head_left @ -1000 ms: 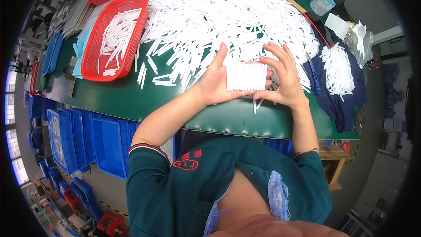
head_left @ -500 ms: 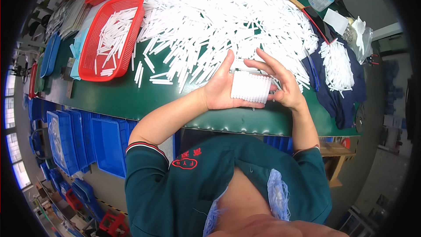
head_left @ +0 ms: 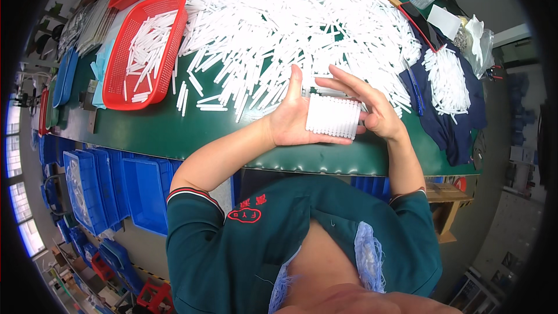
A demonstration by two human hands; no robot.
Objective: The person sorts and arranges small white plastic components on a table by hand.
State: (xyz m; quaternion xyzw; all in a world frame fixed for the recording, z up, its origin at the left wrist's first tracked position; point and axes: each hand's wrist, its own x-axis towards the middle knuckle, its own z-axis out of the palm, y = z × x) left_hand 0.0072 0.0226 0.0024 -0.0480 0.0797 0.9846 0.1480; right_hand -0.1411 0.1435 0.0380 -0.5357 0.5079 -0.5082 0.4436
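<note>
A flat white bundle of short tubes (head_left: 332, 116), aligned side by side, is seen at frame centre. It is cradled in the open left hand (head_left: 289, 122) and pinched at its right edge by the right hand (head_left: 372, 110). A red mesh basket (head_left: 119, 70) with tubes is seen upper left; blue bins (head_left: 116, 189) lower left.
</note>
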